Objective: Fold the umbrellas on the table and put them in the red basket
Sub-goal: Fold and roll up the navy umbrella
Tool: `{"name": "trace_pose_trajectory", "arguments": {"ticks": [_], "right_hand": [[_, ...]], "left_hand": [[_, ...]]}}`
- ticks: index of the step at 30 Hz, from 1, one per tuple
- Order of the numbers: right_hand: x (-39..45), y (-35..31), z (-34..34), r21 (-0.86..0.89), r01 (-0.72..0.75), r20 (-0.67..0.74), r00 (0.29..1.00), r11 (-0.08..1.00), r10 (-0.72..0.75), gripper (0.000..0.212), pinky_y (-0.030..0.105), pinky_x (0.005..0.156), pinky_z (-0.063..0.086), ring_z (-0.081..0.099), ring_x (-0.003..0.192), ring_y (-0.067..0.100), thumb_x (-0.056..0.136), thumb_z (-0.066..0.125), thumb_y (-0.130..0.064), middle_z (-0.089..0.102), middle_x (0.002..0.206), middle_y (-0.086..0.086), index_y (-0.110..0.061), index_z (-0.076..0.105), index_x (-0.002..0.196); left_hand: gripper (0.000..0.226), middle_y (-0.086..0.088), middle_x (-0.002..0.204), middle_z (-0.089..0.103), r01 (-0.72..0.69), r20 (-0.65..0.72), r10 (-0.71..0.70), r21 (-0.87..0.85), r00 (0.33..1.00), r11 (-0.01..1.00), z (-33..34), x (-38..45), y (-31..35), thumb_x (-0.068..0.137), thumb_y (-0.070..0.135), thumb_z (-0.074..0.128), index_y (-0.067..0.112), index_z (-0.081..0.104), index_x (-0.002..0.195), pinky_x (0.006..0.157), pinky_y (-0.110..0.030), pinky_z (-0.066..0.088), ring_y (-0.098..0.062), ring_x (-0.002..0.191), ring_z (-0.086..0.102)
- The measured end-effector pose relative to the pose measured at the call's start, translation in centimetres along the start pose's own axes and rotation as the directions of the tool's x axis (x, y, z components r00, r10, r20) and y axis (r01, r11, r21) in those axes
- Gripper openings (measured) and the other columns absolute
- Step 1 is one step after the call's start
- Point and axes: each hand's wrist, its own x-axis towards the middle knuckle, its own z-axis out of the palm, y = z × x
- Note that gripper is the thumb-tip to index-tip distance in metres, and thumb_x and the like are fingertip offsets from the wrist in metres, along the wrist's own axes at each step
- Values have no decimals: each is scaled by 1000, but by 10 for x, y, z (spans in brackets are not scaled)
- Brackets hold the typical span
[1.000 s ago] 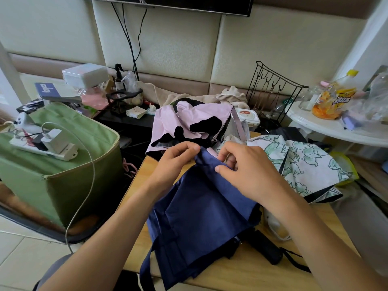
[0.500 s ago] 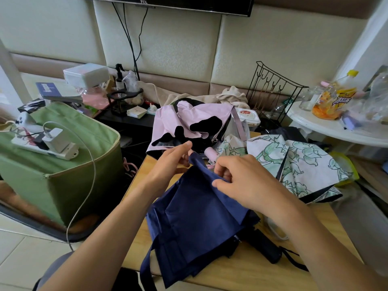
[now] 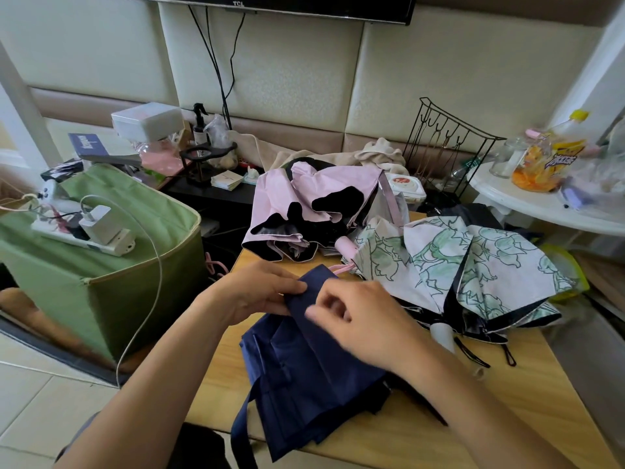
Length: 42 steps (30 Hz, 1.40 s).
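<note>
Navy umbrella (image 3: pixel 304 367) on the bench (image 3: pixel 507 418): my left hand (image 3: pixel 257 292) and right hand (image 3: pixel 365 319) pinch its canopy flap; I should pleat evenly, keeping fabric taut.

Both forearms reach forward, the hands close together: left hand (image 3: pixel 258 292) pinches with thumb over fingers, right hand (image 3: pixel 367 323) has fingers curled.
</note>
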Motion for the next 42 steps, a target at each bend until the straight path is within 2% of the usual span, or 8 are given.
{"name": "trace_pose_trajectory", "arguments": {"ticks": [3, 6, 11, 26, 32, 34, 38, 42], "right_hand": [[16, 26, 4, 14, -11, -175, 985, 1000, 13, 14, 37, 89, 53, 61, 92, 8, 101, 58, -38, 67, 104, -11, -29, 67, 108], [20, 42, 16, -51, -30, -38, 999, 998, 28, 48, 28, 118, 31, 40, 142, 11, 105, 52, -43, 46, 152, -10, -29, 48, 150], [11, 47, 39, -109, -21, 62, 998, 994, 28, 63, 32, 125, 18, 7, 158, 10, 107, 39, -54, 8, 173, -11, -38, 19, 164], [26, 54, 43, 15, 6, -101, 995, 1000, -4, 45, 31, 121, 30, 32, 150, 10, 110, 43, -35, 40, 160, -8, -32, 46, 154], [54, 36, 22, 159, 93, -88, 993, 983, -80, 33, -7, 99, 17, 40, 136, -3, 106, 52, -15, 52, 142, -11, -31, 72, 126], [63, 33, 16, 126, 101, -23, 995, 987, -99, 22, -3, 96, 26, 48, 123, -1, 103, 57, -16, 61, 136, -7, -22, 77, 110], [77, 38, 14, 147, 89, 30, 995, 985, -94, 12, 34, 108, 44, 57, 120, 12, 101, 61, -18, 66, 125, -9, -22, 73, 98], [77, 43, 16, 226, 127, -49, 992, 966, -119, 22, 33, 102, 51, 59, 116, 13, 99, 62, -16, 63, 105, -24, -34, 73, 95]], "left_hand": [[19, -10, 95, 77, -12, -6, 12, -47, 1000, 999, -1, -5, 1, 94, 5, 71, 0, 70, 112, 63, -22, 59, -14, 78, 75], [20, -13, 100, 78, -4, 11, 4, -74, 1000, 997, -7, -8, 0, 94, 3, 71, 1, 69, 114, 71, -25, 62, -19, 86, 76], [22, -20, 103, 77, 47, 53, -45, -26, 998, 999, -17, -16, -3, 92, 11, 75, -4, 72, 109, 76, -28, 62, -28, 94, 77], [38, -23, 108, 74, -93, 157, 82, 61, 984, 994, -17, -24, -10, 91, -7, 71, 6, 57, 124, 85, -37, 63, -36, 100, 75], [28, -11, 100, 76, -203, 125, 190, 101, 974, 974, -11, -20, -11, 93, 2, 73, 6, 61, 118, 82, -32, 63, -32, 98, 76], [20, -5, 97, 75, -231, 99, 219, 126, 971, 965, -10, -19, -11, 95, 7, 71, 7, 64, 114, 80, -30, 60, -30, 96, 77], [12, -1, 92, 71, -346, 44, 346, 232, 937, 909, -9, -18, -9, 96, 14, 72, 13, 68, 107, 74, -27, 54, -24, 88, 76], [9, -1, 86, 68, -468, 18, 478, 240, 878, 851, -4, -17, -7, 94, 12, 73, 13, 70, 103, 63, -18, 48, -16, 75, 70]]}}
